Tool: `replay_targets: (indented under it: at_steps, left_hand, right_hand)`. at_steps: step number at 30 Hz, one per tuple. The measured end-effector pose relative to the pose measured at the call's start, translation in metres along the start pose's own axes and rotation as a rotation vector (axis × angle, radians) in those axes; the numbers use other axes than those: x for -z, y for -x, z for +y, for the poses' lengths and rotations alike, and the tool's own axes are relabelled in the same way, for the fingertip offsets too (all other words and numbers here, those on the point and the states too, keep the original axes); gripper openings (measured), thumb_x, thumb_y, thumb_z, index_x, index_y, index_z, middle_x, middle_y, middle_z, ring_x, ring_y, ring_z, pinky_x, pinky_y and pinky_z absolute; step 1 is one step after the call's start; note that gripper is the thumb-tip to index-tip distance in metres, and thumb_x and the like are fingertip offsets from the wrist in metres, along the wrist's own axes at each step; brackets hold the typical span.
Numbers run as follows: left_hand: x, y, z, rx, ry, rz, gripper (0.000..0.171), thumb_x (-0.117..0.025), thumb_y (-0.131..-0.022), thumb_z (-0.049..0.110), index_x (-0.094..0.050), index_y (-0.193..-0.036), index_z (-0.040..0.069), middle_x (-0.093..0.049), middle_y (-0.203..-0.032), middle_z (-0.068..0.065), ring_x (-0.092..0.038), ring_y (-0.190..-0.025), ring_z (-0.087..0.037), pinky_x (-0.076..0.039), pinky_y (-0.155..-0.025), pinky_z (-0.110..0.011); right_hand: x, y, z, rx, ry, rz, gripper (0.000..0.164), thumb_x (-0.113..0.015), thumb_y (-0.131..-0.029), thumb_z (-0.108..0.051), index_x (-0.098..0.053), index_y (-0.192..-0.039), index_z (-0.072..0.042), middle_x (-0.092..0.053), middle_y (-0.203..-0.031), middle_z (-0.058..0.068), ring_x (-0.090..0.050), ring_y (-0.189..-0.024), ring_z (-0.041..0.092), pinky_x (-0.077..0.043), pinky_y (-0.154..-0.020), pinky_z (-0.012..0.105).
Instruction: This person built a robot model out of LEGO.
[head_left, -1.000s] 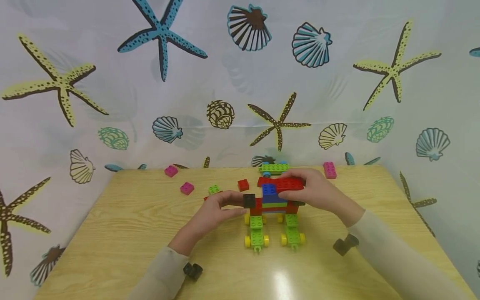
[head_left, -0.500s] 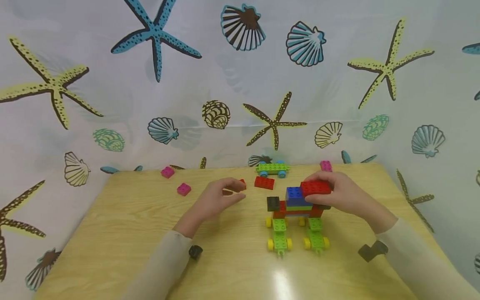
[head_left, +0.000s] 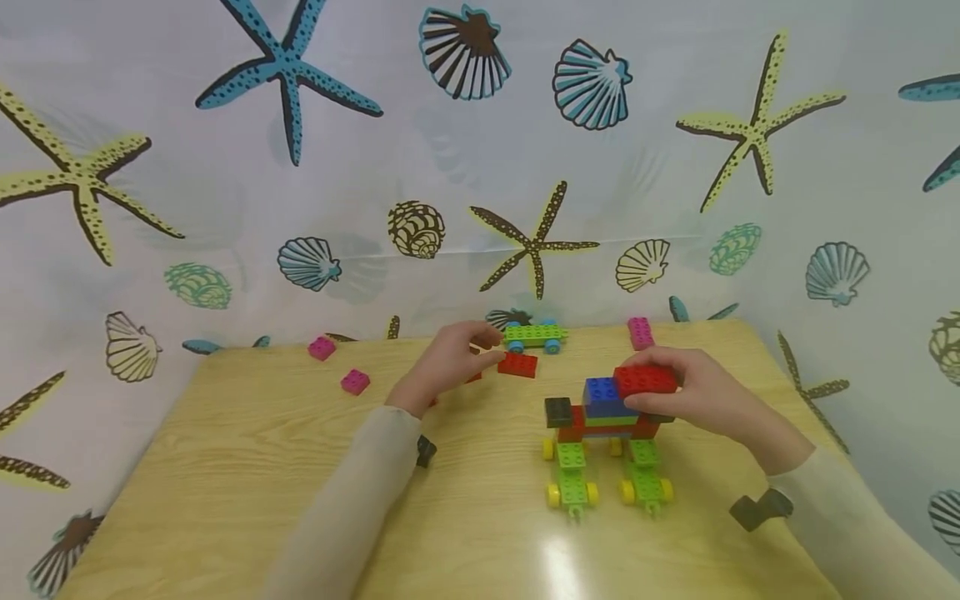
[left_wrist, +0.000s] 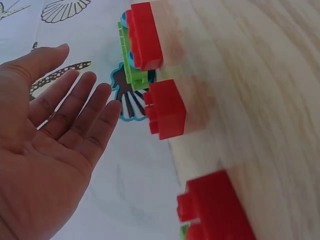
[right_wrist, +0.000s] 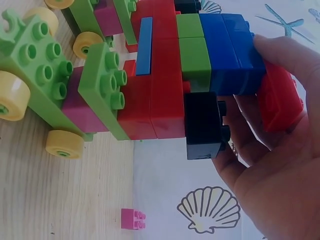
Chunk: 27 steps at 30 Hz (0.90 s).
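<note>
My right hand (head_left: pixel 705 400) grips the toy brick vehicle (head_left: pixel 611 423) by the long red brick (head_left: pixel 645 380) on its top. Blue, light green, black and red bricks make up its body, above light green bases with yellow wheels (right_wrist: pixel 65 145). In the right wrist view, the thumb and fingers lie around the red and blue bricks. My left hand (head_left: pixel 446 358) is held palm open over the far side of the table, with nothing in it. Beside its fingertips in the left wrist view are a small red brick (left_wrist: pixel 167 109) and a longer red brick (left_wrist: pixel 145 37).
A light green wheeled base (head_left: pixel 534 336) with blue wheels stands at the table's back edge. Pink bricks lie at the back left (head_left: pixel 356 382) and the back right (head_left: pixel 641 333). Another red brick (left_wrist: pixel 215 205) sits nearer the left wrist. A patterned cloth (head_left: pixel 480 167) hangs behind.
My right hand has shifted the brick vehicle to the right. My left hand has left the vehicle's black brick and moved back toward the loose red bricks.
</note>
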<state>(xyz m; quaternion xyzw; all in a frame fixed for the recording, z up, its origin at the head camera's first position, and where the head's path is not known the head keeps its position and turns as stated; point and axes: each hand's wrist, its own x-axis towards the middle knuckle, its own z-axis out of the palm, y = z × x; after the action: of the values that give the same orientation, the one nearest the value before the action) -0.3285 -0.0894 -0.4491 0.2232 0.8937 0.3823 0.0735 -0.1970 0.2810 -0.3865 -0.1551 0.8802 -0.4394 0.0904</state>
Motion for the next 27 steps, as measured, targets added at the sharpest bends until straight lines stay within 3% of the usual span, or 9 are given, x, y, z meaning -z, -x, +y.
replay_targets:
  at_steps: [5, 12, 20, 27]
  left_hand:
    - [-0.009, -0.013, -0.007, 0.039, -0.012, -0.026, 0.043, -0.075, -0.109, 0.028, -0.071, -0.146, 0.006, -0.074, -0.146, -0.013, -0.068, -0.138, -0.036, -0.060, -0.116, -0.053]
    - [-0.018, -0.022, -0.007, 0.067, -0.131, -0.074, 0.042, -0.077, -0.107, 0.024, -0.072, -0.145, 0.007, -0.072, -0.150, -0.012, -0.064, -0.143, -0.036, -0.052, -0.126, -0.053]
    - [-0.024, -0.024, 0.002, 0.029, -0.253, -0.137, 0.040, -0.079, -0.104, 0.017, -0.074, -0.142, 0.006, -0.076, -0.139, -0.012, -0.069, -0.128, -0.032, -0.057, -0.120, -0.049]
    - [-0.032, -0.027, 0.004, 0.056, -0.303, -0.160, 0.041, -0.084, -0.101, 0.021, -0.077, -0.139, 0.005, -0.077, -0.129, -0.011, -0.068, -0.117, -0.028, -0.059, -0.114, -0.045]
  right_hand:
    - [-0.001, -0.001, 0.002, 0.000, -0.004, 0.001, 0.043, -0.085, -0.101, -0.026, -0.071, -0.139, -0.011, -0.075, -0.136, 0.016, -0.070, -0.117, 0.029, -0.064, -0.092, 0.027]
    - [0.000, -0.001, 0.002, -0.006, -0.003, 0.004, 0.045, -0.085, -0.102, -0.026, -0.070, -0.141, -0.011, -0.074, -0.138, 0.016, -0.069, -0.120, 0.030, -0.064, -0.094, 0.029]
    - [0.001, 0.001, 0.003, -0.009, -0.022, 0.005, 0.045, -0.084, -0.102, -0.024, -0.069, -0.141, -0.010, -0.074, -0.135, 0.016, -0.069, -0.117, 0.030, -0.065, -0.092, 0.028]
    - [0.002, 0.002, 0.004, -0.022, -0.015, 0.008, 0.046, -0.084, -0.102, -0.026, -0.069, -0.142, -0.010, -0.074, -0.136, 0.016, -0.070, -0.117, 0.029, -0.065, -0.091, 0.029]
